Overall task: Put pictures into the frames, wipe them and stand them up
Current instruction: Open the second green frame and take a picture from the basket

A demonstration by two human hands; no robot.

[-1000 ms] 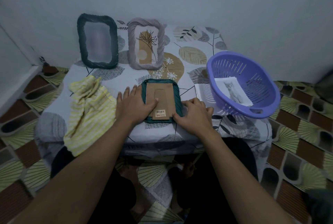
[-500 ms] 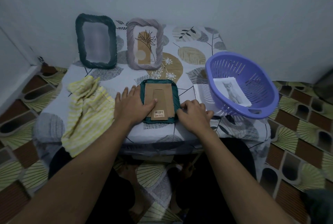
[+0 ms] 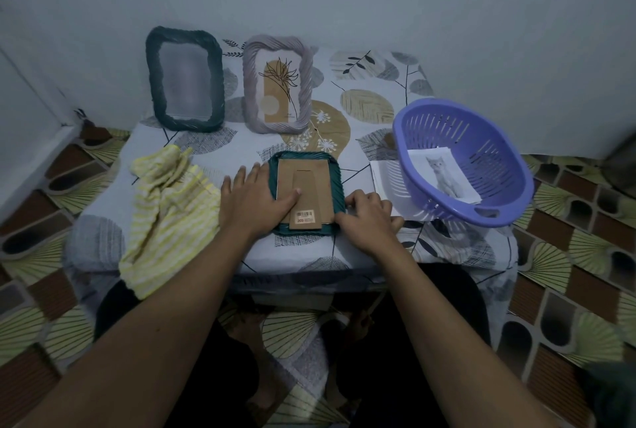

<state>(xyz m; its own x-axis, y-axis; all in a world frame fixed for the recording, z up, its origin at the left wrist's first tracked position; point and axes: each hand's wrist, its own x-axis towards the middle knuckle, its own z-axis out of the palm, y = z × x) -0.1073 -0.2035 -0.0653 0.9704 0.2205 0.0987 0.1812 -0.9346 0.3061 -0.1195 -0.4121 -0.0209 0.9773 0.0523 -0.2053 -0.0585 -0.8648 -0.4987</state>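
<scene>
Your right hand [image 3: 368, 217] has crept slightly left, so its curled fingers now grip the right rim of the face-down teal frame [image 3: 315, 179], nearer its lower corner.

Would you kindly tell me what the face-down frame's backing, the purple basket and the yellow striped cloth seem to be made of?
Backing: matte brown cardboard or fibreboard, flat, with barcode sticker.
Purple basket: moulded plastic, smooth, slotted walls.
Yellow striped cloth: soft textile, perhaps cotton; it rumples and drapes.
</scene>
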